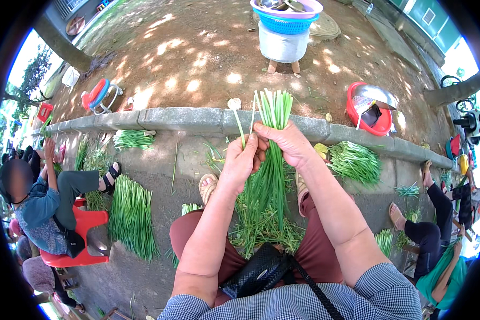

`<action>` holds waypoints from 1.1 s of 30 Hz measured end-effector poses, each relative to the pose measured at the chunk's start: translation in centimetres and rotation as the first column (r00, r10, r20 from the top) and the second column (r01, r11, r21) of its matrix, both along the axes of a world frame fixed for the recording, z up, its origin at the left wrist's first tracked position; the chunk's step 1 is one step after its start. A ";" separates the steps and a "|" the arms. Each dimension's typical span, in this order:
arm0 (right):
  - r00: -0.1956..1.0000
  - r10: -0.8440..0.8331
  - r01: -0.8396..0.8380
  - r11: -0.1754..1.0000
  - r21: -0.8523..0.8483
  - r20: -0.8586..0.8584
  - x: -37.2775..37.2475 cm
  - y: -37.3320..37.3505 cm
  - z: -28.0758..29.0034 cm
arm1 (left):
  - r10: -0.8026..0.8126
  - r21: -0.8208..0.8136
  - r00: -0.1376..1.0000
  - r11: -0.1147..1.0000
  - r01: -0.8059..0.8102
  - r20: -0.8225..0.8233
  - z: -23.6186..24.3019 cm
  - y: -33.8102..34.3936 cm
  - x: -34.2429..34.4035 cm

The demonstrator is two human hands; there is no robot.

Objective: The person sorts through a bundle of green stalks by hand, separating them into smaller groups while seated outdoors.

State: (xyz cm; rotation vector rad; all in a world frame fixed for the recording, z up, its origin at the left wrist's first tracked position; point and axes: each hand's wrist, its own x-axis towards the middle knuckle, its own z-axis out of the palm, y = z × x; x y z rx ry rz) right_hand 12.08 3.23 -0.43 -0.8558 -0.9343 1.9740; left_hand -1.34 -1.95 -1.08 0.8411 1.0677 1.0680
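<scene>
My right hand [287, 143] is closed round a bunch of long green chive-like stalks [273, 109]. The pale cut ends point up and away from me, and the darker leaves hang down between my knees. Just left of it, my left hand [244, 157] pinches a single pale green stalk [239, 125]. Its fingertips meet my right thumb beside the bunch, partly hiding what else they hold. Loose green trimmings [245, 234] lie on the ground between my feet, under the bunch. A black handbag [258, 274] rests on my lap.
A stone kerb [192, 120] crosses ahead. Stalks lie in heaps at left [130, 216] and right [356, 161]. Beyond the kerb are a red basin [376, 125] with a metal lid and stacked basins [288, 22] on a white drum. People sit on both sides, one on a red chair [88, 229].
</scene>
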 end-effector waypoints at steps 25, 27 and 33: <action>0.999 -0.034 0.033 0.996 0.079 0.001 2.7 1.0 0.7 | 0.152 -0.011 0.985 0.988 -0.154 -0.083 1.2 0.3 -1.7; 0.999 -0.014 0.011 0.998 0.066 0.032 2.6 0.8 1.0 | 0.163 0.013 0.983 0.987 -0.163 -0.088 1.0 0.3 -1.5; 0.987 0.136 -0.150 0.971 0.187 0.085 1.0 -0.2 0.4 | 0.107 0.060 0.993 0.993 -0.104 -0.049 0.2 0.3 -0.7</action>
